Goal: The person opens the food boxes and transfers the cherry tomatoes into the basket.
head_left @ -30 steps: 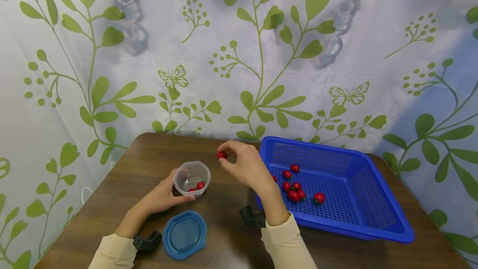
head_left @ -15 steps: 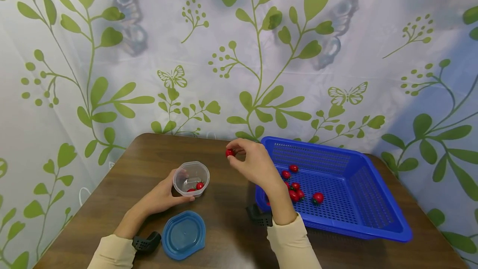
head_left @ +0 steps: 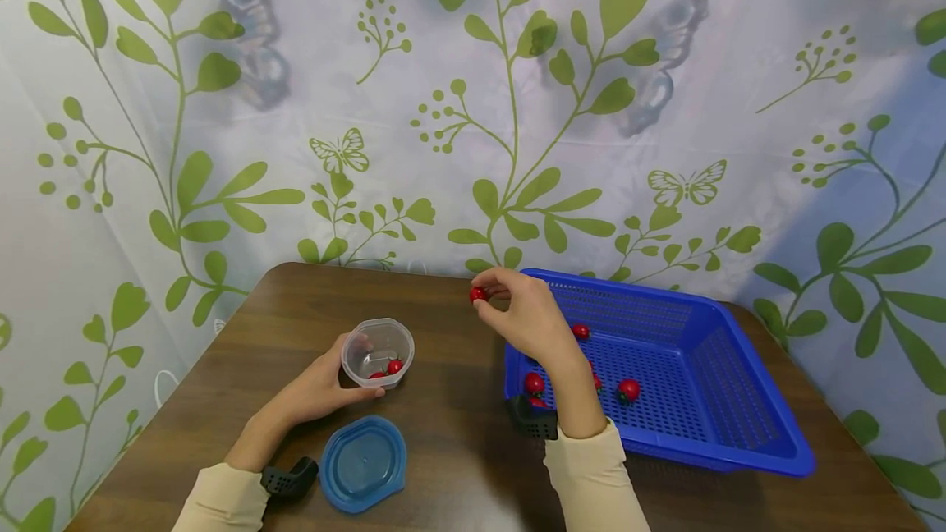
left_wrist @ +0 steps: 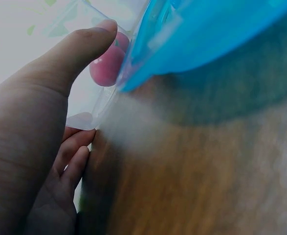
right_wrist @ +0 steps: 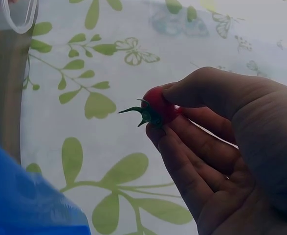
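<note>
Between thumb and fingertips, my right hand [head_left: 528,314] pinches a red cherry tomato [right_wrist: 160,104] with a green stem, held up at the basket's left rim. My left hand [head_left: 321,388] grips a clear plastic container [head_left: 378,351] from its left side, thumb along the near edge. A couple of cherry tomatoes [head_left: 395,366] lie in the bottom of that container. More tomatoes [head_left: 628,390] are scattered in the blue basket [head_left: 709,351], some of them hidden behind my right forearm. In the left wrist view my thumb [left_wrist: 79,46] lies along the container wall with tomatoes behind it.
A blue lid [head_left: 364,464] lies on the brown wooden table [head_left: 443,450], just in front of the container. Behind the table hangs a white curtain [head_left: 443,105] with green leaves. The basket takes up the table's right side.
My right hand has moved right with the pinched tomato, away from the container and toward the basket. My left hand keeps its hold on the container; the lid has not moved.
</note>
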The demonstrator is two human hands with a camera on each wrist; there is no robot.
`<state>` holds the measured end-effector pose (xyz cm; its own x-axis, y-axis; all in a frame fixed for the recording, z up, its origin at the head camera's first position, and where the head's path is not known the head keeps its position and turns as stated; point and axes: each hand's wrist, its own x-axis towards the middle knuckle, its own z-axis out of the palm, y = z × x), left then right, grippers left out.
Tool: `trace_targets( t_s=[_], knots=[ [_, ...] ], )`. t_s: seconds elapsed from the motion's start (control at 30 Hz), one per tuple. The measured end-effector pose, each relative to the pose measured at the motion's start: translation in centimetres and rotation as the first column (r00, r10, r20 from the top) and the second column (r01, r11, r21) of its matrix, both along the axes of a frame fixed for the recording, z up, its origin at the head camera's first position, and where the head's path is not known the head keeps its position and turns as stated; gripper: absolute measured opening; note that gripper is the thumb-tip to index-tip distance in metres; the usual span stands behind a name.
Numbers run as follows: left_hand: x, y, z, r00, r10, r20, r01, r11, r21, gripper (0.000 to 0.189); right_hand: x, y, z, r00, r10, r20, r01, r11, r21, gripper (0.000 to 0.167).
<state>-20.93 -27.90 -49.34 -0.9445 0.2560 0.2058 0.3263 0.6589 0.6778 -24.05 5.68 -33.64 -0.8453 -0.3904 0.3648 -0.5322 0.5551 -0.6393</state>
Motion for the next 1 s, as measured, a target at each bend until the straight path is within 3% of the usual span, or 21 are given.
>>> trace_targets(
  t_s=[1.0],
  knots=[
    [0.1,-0.1,0.2,1.0,-0.007,-0.002,0.007,1.0,0.008,0.088,-0.5,4.2,-0.3,0.998,-0.033,0.05,0.029,0.997,0.066,0.02]
  ],
)
